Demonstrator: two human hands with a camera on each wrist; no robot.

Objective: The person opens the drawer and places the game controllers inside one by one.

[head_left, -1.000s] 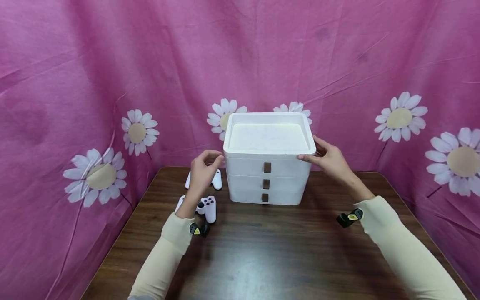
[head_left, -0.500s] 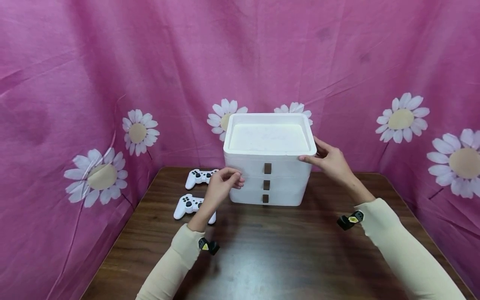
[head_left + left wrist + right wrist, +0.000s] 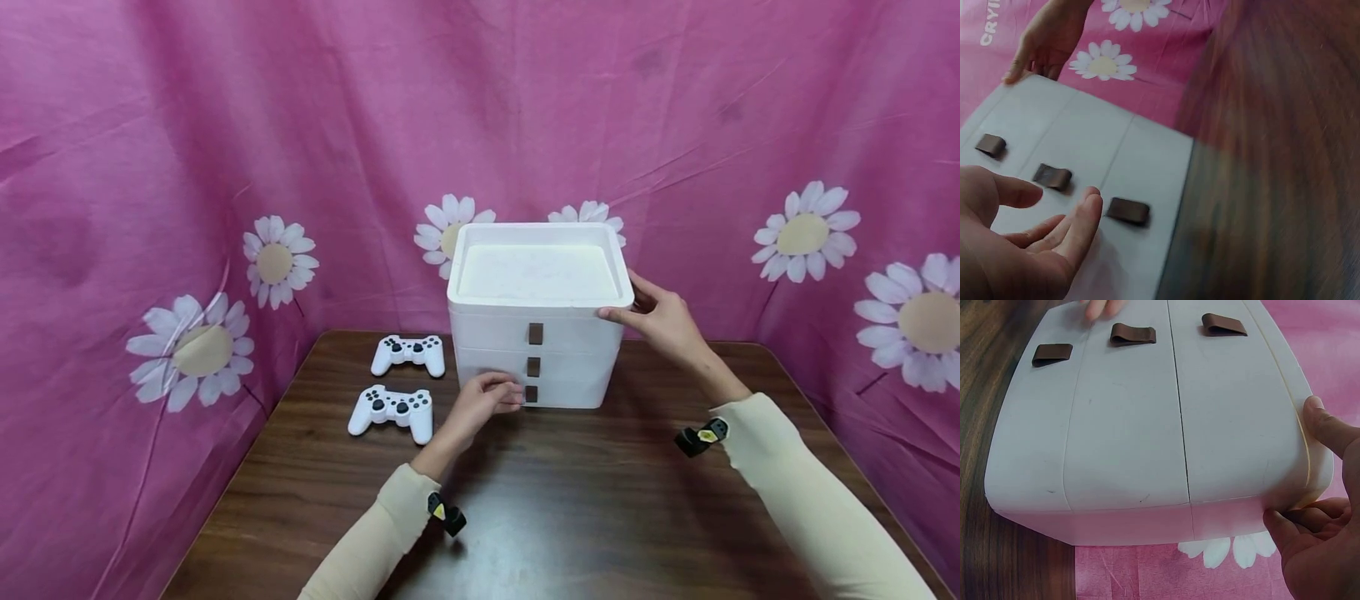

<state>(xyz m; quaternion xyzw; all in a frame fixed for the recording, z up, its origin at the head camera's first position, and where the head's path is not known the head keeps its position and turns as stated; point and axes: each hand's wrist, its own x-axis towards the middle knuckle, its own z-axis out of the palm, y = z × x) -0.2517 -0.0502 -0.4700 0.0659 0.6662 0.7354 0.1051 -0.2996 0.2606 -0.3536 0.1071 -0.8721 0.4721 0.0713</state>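
Note:
A white three-drawer storage box [image 3: 570, 354] stands on the table, its drawers closed. Each drawer front carries a brown pull tab; the lowest tab [image 3: 531, 394] is just right of my left fingertips in the head view. My left hand [image 3: 480, 407] hovers before the lower drawers, thumb and fingers apart. In the left wrist view that hand [image 3: 1029, 231] has nothing between its fingers, close to the middle tab [image 3: 1054, 177] and bottom tab [image 3: 1129, 212]. My right hand [image 3: 663, 325] grips the box's upper right corner, thumb in front and fingers around the side [image 3: 1329, 506].
Two white game controllers lie left of the box, one farther back [image 3: 408, 354] and one nearer [image 3: 392, 410]. The box has a recessed top [image 3: 536, 275]. A pink curtain [image 3: 375, 125] with daisies hangs behind the brown wooden table [image 3: 570, 500].
My left hand has moved from the box's upper left side down and right to the lowest drawer's tab, uncovering both controllers. The right hand keeps its hold on the corner.

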